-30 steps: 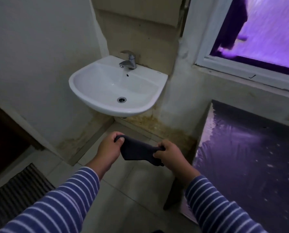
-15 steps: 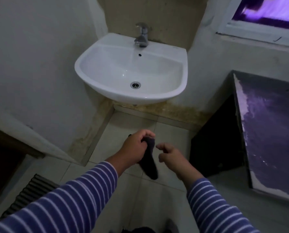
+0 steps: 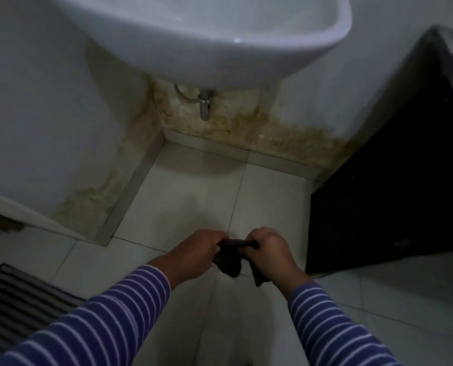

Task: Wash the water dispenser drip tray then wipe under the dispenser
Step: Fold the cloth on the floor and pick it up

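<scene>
A dark cloth is gripped by curled fingers of both the left hand and right hand, held above pale floor tiles — below a white basin, stained walls and a striped mat nearby.

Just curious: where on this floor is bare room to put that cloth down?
Bare tiles stretch below the sink, out from the stained wall. The mat fills the near left corner; the dark cabinet blocks the right.
</scene>
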Motion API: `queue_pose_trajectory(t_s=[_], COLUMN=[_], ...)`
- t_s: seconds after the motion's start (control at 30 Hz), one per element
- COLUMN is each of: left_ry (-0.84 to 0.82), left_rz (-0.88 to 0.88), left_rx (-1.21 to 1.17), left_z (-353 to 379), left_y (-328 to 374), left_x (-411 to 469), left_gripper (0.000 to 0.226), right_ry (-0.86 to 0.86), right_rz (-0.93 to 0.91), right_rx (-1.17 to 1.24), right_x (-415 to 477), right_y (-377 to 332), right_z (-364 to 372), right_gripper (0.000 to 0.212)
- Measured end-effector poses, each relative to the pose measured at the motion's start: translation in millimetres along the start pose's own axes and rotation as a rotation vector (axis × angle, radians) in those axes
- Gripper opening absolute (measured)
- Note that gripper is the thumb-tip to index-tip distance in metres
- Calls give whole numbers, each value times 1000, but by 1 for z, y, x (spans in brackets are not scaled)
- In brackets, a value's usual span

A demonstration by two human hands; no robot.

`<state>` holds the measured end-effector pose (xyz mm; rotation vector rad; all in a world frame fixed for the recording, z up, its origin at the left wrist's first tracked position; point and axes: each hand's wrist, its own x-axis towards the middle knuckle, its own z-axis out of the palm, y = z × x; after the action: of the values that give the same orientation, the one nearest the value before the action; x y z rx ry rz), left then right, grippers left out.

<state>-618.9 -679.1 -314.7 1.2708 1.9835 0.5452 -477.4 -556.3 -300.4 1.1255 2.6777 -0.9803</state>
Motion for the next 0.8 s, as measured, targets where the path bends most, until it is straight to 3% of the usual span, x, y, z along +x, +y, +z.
queue_pose_trajectory(t_s=[0.1, 0.2, 0.27, 0.37, 0.5, 0.63, 0.7, 0.8], left_ry=[-42, 41, 112, 198, 406, 526, 442, 23], left_rz=[-36, -45, -114, -180, -117, 0, -28, -171], left_rx=[192, 359, 278, 126, 51, 27, 77, 182], left_z=[44, 81, 106, 129, 155, 198, 233, 271], left_y=[-55, -109, -140, -168, -201, -229, -250, -269], left_x=[31, 60, 83, 118, 143, 125, 110, 89], left_gripper=[21, 24, 22, 19, 17, 17, 28, 29], right_ry=[-9, -48, -55, 34, 159, 188, 103, -198], right_rz=[17, 32, 37, 16, 9, -13, 27, 152], right_rx=[-38, -100, -196, -223, -218, -231, -295, -352], right_x=[25, 54, 78, 116, 145, 136, 119, 94], right_y=[50, 97, 126, 152, 161, 183, 197, 217], right_z=[47, 89, 119, 151, 174, 207, 234, 277], right_gripper=[14, 14, 6, 13, 14, 31, 34, 37])
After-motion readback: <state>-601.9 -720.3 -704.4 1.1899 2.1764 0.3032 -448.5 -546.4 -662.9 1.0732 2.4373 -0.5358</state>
